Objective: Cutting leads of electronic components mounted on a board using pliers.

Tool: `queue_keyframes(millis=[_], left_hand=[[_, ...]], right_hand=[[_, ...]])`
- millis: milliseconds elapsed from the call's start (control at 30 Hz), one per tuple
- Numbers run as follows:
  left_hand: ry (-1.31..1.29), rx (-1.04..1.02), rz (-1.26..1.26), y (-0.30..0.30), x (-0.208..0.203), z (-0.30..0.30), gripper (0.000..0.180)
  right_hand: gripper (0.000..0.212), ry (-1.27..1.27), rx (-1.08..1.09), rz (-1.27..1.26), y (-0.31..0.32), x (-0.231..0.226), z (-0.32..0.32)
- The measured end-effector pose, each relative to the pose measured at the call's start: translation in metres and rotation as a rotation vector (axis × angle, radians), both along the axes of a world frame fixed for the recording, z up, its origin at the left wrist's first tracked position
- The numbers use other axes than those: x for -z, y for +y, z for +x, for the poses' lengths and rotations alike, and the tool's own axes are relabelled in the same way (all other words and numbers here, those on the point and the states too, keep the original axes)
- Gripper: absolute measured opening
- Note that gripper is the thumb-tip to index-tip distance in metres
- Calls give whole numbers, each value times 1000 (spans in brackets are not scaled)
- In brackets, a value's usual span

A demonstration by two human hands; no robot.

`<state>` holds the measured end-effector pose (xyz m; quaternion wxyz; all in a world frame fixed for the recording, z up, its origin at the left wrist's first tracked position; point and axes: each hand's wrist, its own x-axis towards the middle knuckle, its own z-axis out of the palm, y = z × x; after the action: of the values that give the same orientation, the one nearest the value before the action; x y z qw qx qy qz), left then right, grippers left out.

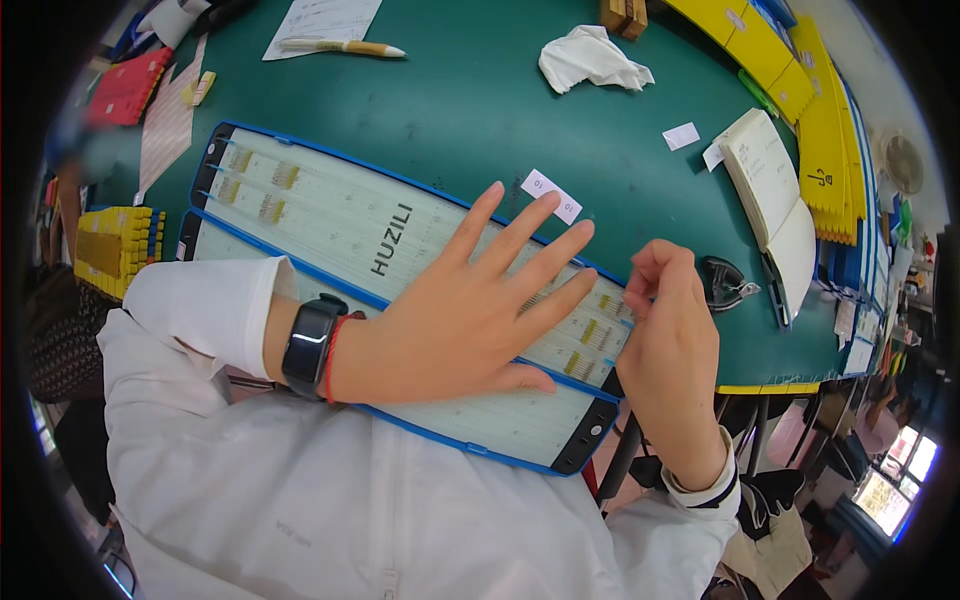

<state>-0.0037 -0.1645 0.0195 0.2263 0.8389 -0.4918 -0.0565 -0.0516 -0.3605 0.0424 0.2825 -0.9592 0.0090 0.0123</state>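
A long, flat, blue-edged case (335, 195) lies open and slanted in front of me, partly over the table's near edge. Fine strands run lengthwise inside, with small yellowish coil-like pieces (285, 176) near both ends. My left hand (465, 300) rests across the case's middle, fingers spread and palm down, hiding part of it. At the case's right end, my right hand (670, 350) is closed, its thumb and fingertips drawn together. Whatever lies between those fingertips is too small or hidden to make out. Beyond my left fingers sits a small white printed slip (550, 196).
On the green table (450, 110) are a crumpled white tissue (592, 60), a pen (345, 47) on paper, and a black clip-like tool (725, 284). An open notebook (765, 180) and yellow packs (825, 130) line the right. More yellow packs (115, 245) stand left.
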Motion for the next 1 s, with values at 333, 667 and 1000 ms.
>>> queue_keyframes(millis=[333,667,1000], left_hand=[[67,115,31,-8,17,4,84],[81,98,15,-3,13,9,81],[103,2,33,0,16,16,80]], right_hand=[[48,-17,-30,-89,-39,-10,3],[59,-28,68,50,-110,10,3],[46,-502,204,1504,-58,30,3]])
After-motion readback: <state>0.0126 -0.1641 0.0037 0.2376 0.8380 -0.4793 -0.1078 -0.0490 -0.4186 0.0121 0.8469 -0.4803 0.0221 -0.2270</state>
